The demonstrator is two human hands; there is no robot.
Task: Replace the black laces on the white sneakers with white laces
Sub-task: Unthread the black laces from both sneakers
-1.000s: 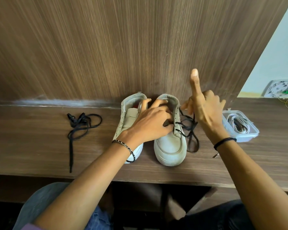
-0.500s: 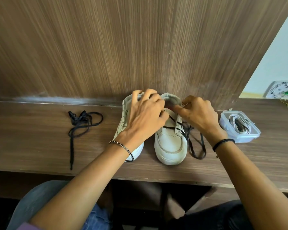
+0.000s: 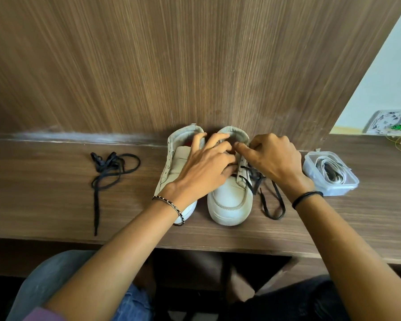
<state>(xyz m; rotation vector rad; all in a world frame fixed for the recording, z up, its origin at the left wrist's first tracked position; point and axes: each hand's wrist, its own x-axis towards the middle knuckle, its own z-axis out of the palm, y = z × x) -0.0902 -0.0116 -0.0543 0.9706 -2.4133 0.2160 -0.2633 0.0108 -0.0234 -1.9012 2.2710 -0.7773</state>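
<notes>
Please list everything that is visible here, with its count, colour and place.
unlaced sneaker: one, white, mid-table
laced sneaker: one, white, beside it on the right
threaded lace: one, black, in the laced sneaker, ends trailing
loose lace: one, black, table's left
container: one, clear, table's right
white laces: count unclear, inside the container
table: one, brown wood
wall panel: one, brown, behind
left hand: one, fingers spread over both sneakers
right hand: one, curled at the laced sneaker's top; grip hidden
</notes>
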